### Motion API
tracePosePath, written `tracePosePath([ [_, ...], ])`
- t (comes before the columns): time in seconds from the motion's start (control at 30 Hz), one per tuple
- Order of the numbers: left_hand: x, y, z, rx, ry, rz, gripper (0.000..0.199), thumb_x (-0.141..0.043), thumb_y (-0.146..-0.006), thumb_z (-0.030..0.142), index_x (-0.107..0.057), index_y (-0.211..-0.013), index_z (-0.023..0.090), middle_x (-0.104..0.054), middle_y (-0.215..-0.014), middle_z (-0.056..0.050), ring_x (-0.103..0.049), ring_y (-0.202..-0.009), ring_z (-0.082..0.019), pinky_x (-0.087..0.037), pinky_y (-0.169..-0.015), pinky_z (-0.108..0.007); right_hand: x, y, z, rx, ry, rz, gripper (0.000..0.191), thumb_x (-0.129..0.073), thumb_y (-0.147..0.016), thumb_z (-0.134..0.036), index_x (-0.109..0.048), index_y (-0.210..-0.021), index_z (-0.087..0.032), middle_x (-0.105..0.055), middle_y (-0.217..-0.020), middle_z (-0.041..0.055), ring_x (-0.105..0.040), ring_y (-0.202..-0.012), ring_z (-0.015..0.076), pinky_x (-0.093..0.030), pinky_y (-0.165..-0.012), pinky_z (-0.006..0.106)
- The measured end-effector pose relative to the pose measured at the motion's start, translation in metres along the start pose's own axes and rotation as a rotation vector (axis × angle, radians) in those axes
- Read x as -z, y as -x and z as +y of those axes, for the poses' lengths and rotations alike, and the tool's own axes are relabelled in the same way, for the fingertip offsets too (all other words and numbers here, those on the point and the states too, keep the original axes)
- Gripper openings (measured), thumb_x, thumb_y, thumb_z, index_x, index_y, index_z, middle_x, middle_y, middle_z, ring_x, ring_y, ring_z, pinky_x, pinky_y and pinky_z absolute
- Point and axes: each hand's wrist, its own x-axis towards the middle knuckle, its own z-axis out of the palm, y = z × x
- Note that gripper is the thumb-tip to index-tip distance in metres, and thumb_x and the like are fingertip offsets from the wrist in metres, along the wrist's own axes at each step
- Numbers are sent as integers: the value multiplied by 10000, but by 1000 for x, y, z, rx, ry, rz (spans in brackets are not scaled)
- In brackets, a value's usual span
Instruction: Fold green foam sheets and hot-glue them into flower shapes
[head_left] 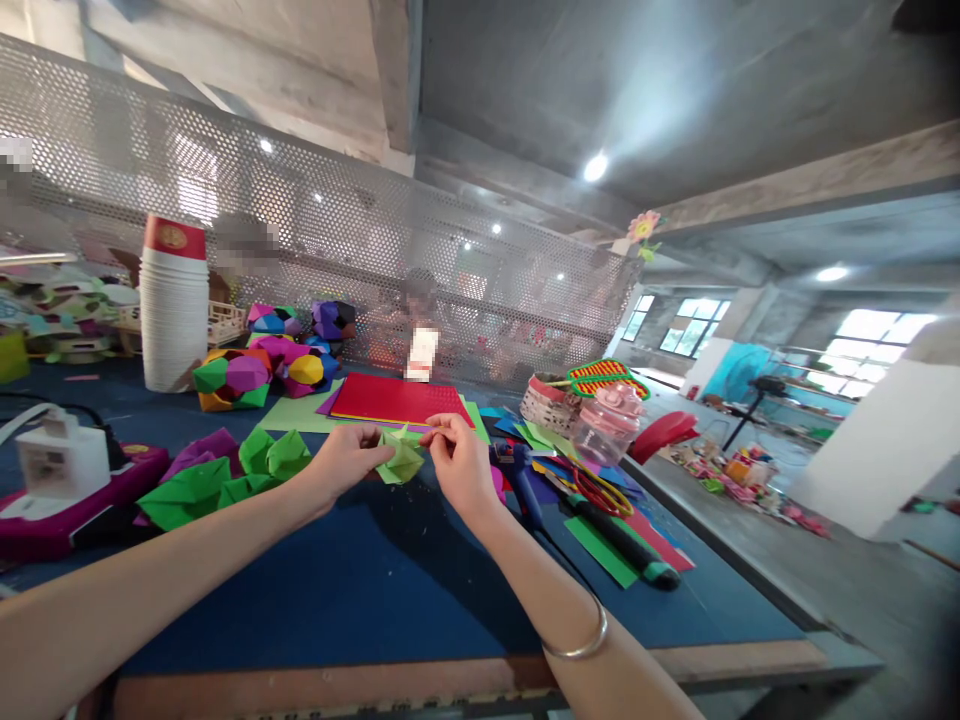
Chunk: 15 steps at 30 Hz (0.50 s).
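Observation:
A light green folded paper piece [400, 460] is held up over the blue tabletop between my two hands. My left hand [341, 468] grips its left side between thumb and fingers. At its right edge, the fingertips of my right hand [457, 460] are pinched together on a pointed part of the paper. Just right of my right hand lies a blue glue gun [519, 468]. Behind the hands is a stack of coloured sheets with a red one [397, 400] on top. Green folded paper pieces [274, 455] rest to the left of my left hand.
At left are a magenta power strip [135, 475] with a white plug and a tall stack of paper cups [174, 320]. Multicoloured paper balls [232, 380] sit behind. On the right are a black-handled tool [622, 540], a clear jar [609, 425] and the table's edge.

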Motion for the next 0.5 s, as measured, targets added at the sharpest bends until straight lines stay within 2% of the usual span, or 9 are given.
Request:
tracePosePath([
  [0.17,2,-4,-6,-2,45,-20,226,-682,-588,330,-606,-691,143,-621,-596,12,-581,-587,-135,-480,-549,-238,4,-3,3,-53,-88,0,155,-470,-852,-207,-601,-932,-188,-707,-782,36,-691,-724,169,-546,-700,275],
  [0.3,3,-8,-11,11,68,-14,220,-698,-587,317,-617,-696,144,-632,-606,5,-594,-600,-140,-503,-565,-248,9,-4,0,-62,-51,15,148,-526,-828,-225,-651,-905,-200,-730,-782,24,-701,-766,185,-534,-740,285],
  [0.5,6,-11,-11,9,64,14,258,-703,-586,334,-636,-736,135,-670,-661,-25,-618,-631,-158,-509,-579,-259,11,-2,-8,-104,-23,41,286,-625,-757,-238,-644,-1041,-219,-722,-737,-4,-682,-708,181,-514,-735,291],
])
